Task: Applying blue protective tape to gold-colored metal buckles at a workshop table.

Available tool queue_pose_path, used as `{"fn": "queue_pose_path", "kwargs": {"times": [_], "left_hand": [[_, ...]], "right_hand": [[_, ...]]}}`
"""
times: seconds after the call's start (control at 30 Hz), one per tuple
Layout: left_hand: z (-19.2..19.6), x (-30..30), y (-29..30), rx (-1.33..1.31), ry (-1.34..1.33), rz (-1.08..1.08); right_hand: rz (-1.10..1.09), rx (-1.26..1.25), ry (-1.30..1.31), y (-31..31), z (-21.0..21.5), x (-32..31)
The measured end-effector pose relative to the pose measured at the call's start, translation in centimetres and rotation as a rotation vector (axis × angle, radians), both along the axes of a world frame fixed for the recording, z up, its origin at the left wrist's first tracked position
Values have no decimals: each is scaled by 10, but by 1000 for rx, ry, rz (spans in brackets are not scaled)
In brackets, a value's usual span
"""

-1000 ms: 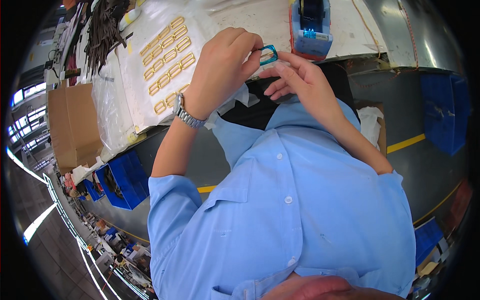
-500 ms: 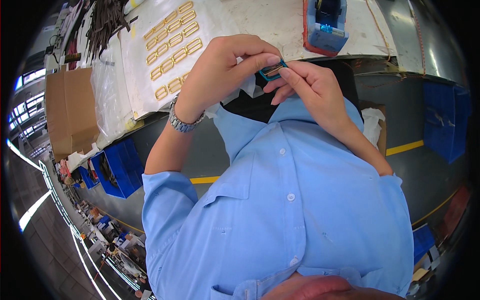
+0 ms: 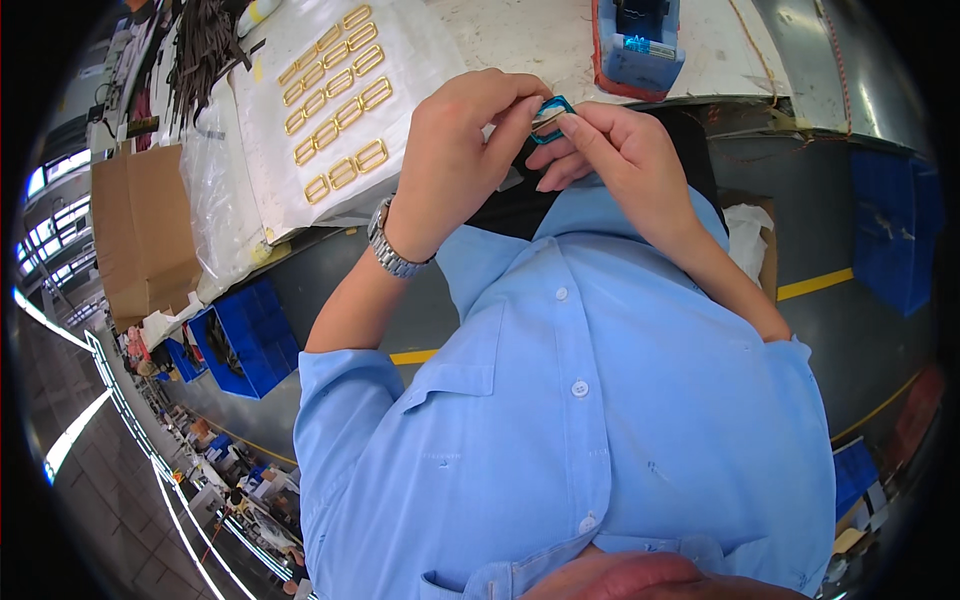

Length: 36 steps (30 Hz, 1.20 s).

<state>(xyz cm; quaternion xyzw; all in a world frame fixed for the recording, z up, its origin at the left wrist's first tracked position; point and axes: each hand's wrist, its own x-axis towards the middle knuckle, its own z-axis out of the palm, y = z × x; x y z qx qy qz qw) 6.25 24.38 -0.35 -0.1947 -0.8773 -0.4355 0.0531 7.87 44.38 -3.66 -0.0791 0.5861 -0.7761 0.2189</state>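
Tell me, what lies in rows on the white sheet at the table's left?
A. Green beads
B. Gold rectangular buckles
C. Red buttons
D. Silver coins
B: rows of gold rectangular buckles lie on the white sheet, left of the two hands, left and right, which pinch a small blue-wrapped piece between them.

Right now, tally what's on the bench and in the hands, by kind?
Gold buckles on the white sheet: about 19 (small in the picture, so give or take one)
Blue rectangular ring, pinched between left hand and right hand: 1
Blue tape dispenser: 1
Bundle of black straps: 1
Total: about 22
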Motion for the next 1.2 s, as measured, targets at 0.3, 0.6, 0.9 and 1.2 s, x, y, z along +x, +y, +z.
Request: {"fn": "queue_pose_path", "kwargs": {"times": [0.3,0.6,0.9,1.2], "left_hand": [[11,0,1,-324,358,-80],[-11,-1,-2,-188,206,-64],[-4,15,-8,-273,275,-14],[-31,-33,-12,-393,429,-1]], "right_hand": [[-25,126,140,-5,9,4],[-35,138,116,-4,3,-1],[-25,-30,-48,-8,-20,-10],[21,93,-152,-3,-19,-18]]}}
